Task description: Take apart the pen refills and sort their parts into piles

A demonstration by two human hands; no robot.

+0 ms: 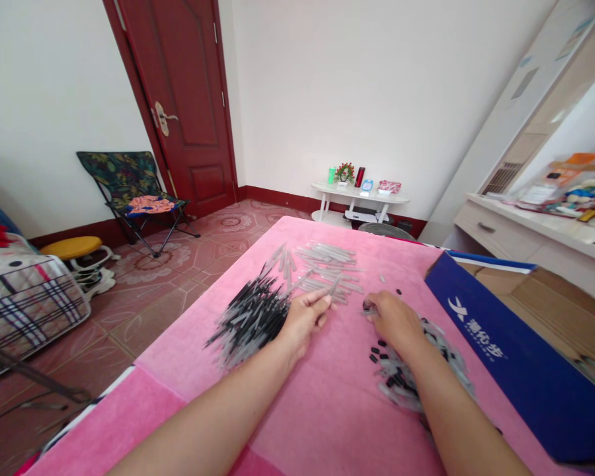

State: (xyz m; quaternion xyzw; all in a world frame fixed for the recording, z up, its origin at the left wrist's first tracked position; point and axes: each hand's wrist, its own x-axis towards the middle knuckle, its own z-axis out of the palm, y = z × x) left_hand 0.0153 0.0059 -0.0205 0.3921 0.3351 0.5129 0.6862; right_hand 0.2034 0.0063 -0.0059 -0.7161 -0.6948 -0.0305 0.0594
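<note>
My left hand (305,320) is closed, pinching a slim grey translucent pen barrel (335,284) whose tip points up and away. Just left of it lies a thick pile of black and grey pen sticks (252,317). Beyond the hand, loose pale translucent pen barrels (327,254) are spread out. My right hand (394,320) has its fingers bent together low over the cloth, by a small dark piece; what they grip is too small to make out. Partly under my right forearm is a heap of clear caps and small black pieces (396,383).
A pink cloth (327,410) covers the table. On its right side stands an open blue cardboard box (515,357). Farther off are a white stand (361,192), a folding chair (139,192), a yellow stool (72,246) and a dresser (515,231).
</note>
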